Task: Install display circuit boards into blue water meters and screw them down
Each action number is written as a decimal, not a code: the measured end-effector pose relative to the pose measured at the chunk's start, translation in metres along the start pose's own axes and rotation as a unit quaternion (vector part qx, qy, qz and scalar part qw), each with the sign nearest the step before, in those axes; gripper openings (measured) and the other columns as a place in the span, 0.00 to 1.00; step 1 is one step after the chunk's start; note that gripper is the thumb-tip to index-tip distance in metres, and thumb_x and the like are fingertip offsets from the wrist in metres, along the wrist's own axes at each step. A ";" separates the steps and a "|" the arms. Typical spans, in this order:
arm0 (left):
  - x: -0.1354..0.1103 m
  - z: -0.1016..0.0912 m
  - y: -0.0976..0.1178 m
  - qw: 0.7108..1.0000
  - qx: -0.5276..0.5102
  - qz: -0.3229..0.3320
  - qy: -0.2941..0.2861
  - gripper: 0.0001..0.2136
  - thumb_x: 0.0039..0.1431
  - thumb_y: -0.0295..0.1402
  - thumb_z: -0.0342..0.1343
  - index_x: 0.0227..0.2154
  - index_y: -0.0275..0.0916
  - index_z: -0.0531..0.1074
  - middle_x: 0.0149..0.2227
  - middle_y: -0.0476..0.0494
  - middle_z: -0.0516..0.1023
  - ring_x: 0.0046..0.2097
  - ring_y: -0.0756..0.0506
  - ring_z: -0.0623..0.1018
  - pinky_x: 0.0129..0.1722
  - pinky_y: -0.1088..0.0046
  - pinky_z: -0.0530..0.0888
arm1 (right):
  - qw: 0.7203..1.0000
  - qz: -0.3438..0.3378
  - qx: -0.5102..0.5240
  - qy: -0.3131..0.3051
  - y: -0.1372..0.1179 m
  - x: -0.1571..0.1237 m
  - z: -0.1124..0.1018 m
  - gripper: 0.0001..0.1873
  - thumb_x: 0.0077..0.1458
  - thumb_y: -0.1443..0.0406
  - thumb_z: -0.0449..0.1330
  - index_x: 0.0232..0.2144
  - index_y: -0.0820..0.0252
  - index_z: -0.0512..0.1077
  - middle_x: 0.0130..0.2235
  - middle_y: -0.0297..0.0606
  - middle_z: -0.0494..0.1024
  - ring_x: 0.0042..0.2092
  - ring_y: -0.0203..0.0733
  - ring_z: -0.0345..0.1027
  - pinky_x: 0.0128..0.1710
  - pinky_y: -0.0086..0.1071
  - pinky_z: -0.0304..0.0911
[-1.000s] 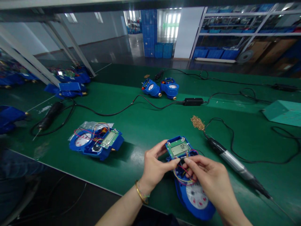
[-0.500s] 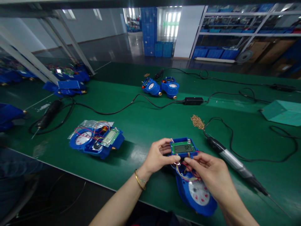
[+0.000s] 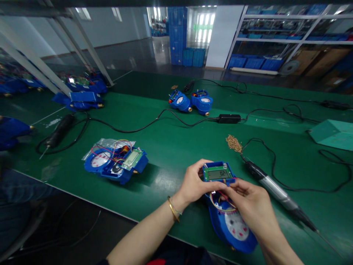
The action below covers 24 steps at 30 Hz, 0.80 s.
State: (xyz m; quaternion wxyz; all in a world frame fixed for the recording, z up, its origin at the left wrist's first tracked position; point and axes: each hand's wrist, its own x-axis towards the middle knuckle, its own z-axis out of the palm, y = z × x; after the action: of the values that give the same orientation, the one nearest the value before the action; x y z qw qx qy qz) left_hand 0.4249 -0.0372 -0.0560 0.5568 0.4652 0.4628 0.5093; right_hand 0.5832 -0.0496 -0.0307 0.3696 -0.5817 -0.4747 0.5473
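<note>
A blue water meter (image 3: 234, 228) with a round white dial lies near the table's front edge. At its far end sits a green circuit board with a small grey display (image 3: 219, 174) reading what looks like 0.2. My left hand (image 3: 197, 184) is closed around the left side of the display housing, its thumb lying along the near edge. My right hand (image 3: 249, 200) grips the near right corner, with thumb and fingertips close to the left thumb. Thin coloured wires (image 3: 223, 206) loop between the board and the dial. What the right fingertips pinch is hidden.
Right of the meter lies an electric screwdriver (image 3: 278, 191), and beyond it a pile of brass screws (image 3: 234, 143). Another opened meter (image 3: 116, 162) lies to the left on a plastic bag. Two meters (image 3: 202, 103) stand farther back near a black cable with an inline box (image 3: 229, 118).
My left thumb has slid right along the display's near edge, toward my right fingertips. The view has shifted slightly; both hands still hold the meter.
</note>
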 end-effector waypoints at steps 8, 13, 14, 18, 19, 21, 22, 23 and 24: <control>-0.001 0.006 0.006 0.999 0.045 0.005 0.021 0.22 0.40 0.37 0.70 0.40 0.35 0.75 0.35 0.44 0.82 0.35 0.46 0.79 0.35 0.73 0.76 | 1.000 -0.019 -0.015 -0.003 0.006 0.000 -0.003 0.19 0.42 0.50 0.69 0.21 0.62 0.76 0.23 0.40 0.78 0.25 0.40 0.70 0.25 0.29 0.64; -0.003 0.005 0.005 0.998 0.048 0.009 0.036 0.22 0.40 0.37 0.69 0.40 0.35 0.75 0.35 0.44 0.82 0.35 0.46 0.80 0.37 0.72 0.76 | 1.000 0.000 0.002 0.004 -0.006 -0.003 0.002 0.20 0.37 0.50 0.70 0.18 0.61 0.74 0.20 0.39 0.76 0.22 0.38 0.68 0.22 0.28 0.61; -0.003 0.005 0.005 0.998 0.049 0.012 0.040 0.21 0.40 0.36 0.69 0.39 0.34 0.74 0.34 0.44 0.82 0.34 0.46 0.79 0.37 0.72 0.76 | 1.000 0.002 0.007 0.002 -0.009 -0.003 0.004 0.20 0.36 0.50 0.70 0.17 0.61 0.74 0.19 0.38 0.75 0.21 0.37 0.67 0.22 0.28 0.61; -0.003 0.004 0.004 0.997 0.058 0.023 0.041 0.20 0.41 0.36 0.68 0.38 0.34 0.74 0.33 0.45 0.81 0.33 0.47 0.78 0.35 0.74 0.75 | 0.999 0.007 0.040 -0.015 -0.015 -0.002 0.005 0.20 0.35 0.51 0.71 0.17 0.61 0.74 0.17 0.36 0.73 0.20 0.35 0.64 0.20 0.27 0.58; -0.002 0.004 0.004 0.997 0.060 0.024 0.040 0.20 0.41 0.36 0.68 0.38 0.34 0.74 0.32 0.45 0.81 0.33 0.47 0.78 0.34 0.74 0.74 | 0.998 0.010 0.048 -0.025 -0.014 -0.002 0.004 0.19 0.35 0.52 0.72 0.18 0.61 0.75 0.17 0.36 0.74 0.20 0.35 0.64 0.20 0.26 0.57; -0.001 0.004 0.005 0.997 0.061 0.024 0.038 0.19 0.41 0.36 0.68 0.38 0.34 0.74 0.31 0.46 0.80 0.32 0.48 0.77 0.33 0.75 0.73 | 0.997 0.015 0.057 -0.058 -0.013 0.000 -0.002 0.18 0.37 0.53 0.72 0.22 0.62 0.77 0.20 0.36 0.76 0.22 0.35 0.65 0.20 0.25 0.57; 0.000 0.004 0.005 0.997 0.060 0.024 0.037 0.19 0.41 0.36 0.68 0.37 0.34 0.74 0.31 0.46 0.80 0.32 0.48 0.77 0.33 0.76 0.73 | 0.995 0.018 0.058 -0.078 -0.012 0.000 -0.005 0.18 0.38 0.54 0.72 0.25 0.62 0.78 0.21 0.37 0.76 0.22 0.34 0.65 0.20 0.25 0.56; 0.000 0.004 0.006 0.997 0.060 0.022 0.035 0.19 0.41 0.36 0.68 0.37 0.34 0.74 0.31 0.46 0.80 0.32 0.48 0.77 0.33 0.76 0.73 | 0.993 0.022 0.058 -0.096 -0.011 0.001 -0.008 0.18 0.40 0.53 0.72 0.26 0.63 0.79 0.22 0.37 0.77 0.22 0.33 0.63 0.20 0.24 0.55; 0.000 0.005 0.006 0.997 0.060 0.020 0.034 0.20 0.41 0.36 0.68 0.37 0.34 0.74 0.32 0.46 0.80 0.32 0.48 0.77 0.33 0.76 0.73 | 0.992 0.026 0.059 -0.112 -0.011 0.002 -0.011 0.19 0.40 0.53 0.72 0.27 0.63 0.79 0.22 0.37 0.77 0.21 0.31 0.61 0.19 0.23 0.53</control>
State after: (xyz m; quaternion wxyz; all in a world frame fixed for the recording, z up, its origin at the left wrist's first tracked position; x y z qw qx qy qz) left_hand 0.4286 -0.0367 -0.0495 0.5014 0.4898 0.5015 0.5071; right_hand 0.5928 -0.0436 -0.0193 0.3336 -0.5059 -0.4647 0.6456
